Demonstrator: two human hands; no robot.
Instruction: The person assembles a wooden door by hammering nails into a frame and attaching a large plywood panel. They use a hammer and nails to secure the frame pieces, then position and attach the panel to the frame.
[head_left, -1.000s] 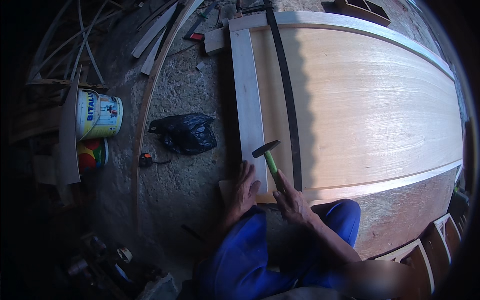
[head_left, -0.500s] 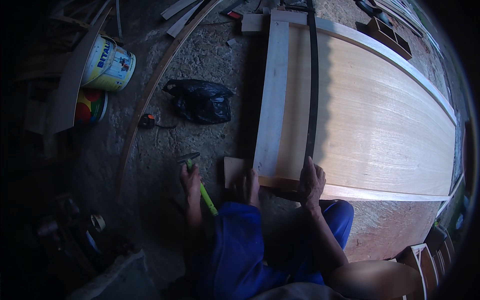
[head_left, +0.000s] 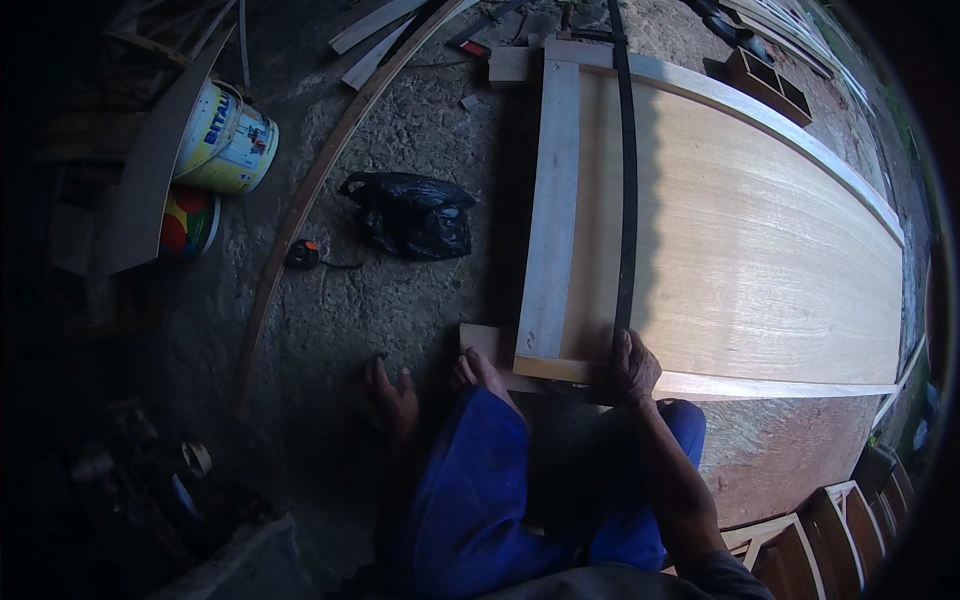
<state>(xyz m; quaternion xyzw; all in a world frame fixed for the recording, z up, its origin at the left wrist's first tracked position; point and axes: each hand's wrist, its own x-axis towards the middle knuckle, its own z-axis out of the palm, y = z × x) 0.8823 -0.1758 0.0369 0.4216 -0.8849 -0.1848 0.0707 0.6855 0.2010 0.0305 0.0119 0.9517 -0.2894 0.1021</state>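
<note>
The dark strip (head_left: 627, 190) lies lengthwise on the pale wooden panel (head_left: 760, 250), which rests flat on the concrete floor (head_left: 400, 310). Going left to right: two paint buckets (head_left: 225, 140) and a black plastic bag (head_left: 410, 215) sit well apart from the panel. The left hand (head_left: 392, 400) rests on the floor, fingers loosely spread, holding nothing. The right hand (head_left: 635, 362) presses on the strip's near end at the panel's edge, fingers curled over it.

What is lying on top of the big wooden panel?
A long dark strip lies along the wooden panel. The right hand covers its near end, so that end cannot be seen.
</note>
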